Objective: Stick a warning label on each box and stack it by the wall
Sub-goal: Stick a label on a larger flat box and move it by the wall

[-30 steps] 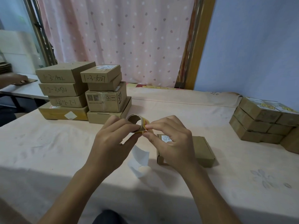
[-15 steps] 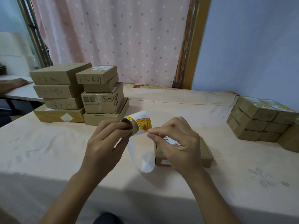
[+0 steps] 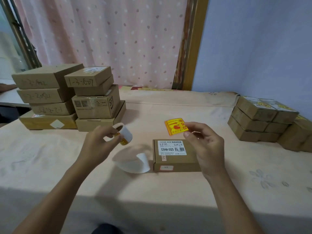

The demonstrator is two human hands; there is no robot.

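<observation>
A small flat cardboard box (image 3: pixel 175 162) with a white printed sticker lies on the table in front of me. My right hand (image 3: pixel 205 147) pinches a yellow and red warning label (image 3: pixel 176 126) by its right edge, holding it in the air above and behind the box. My left hand (image 3: pixel 99 144) grips the label roll (image 3: pixel 123 134), left of the box. A strip of bare white backing paper (image 3: pixel 136 162) curls down from the roll onto the table. Labelled boxes (image 3: pixel 263 119) are stacked at the right by the blue wall.
Two stacks of larger brown boxes (image 3: pixel 70 97) stand at the back left on the cloth-covered table (image 3: pixel 50 157). A pink dotted curtain (image 3: pixel 109 39) hangs behind. Another person's hand (image 3: pixel 5 86) rests on a white surface at far left.
My right hand peeled the label off the roll and drew it away to the right. My left hand moved the roll left, and the box is now uncovered.
</observation>
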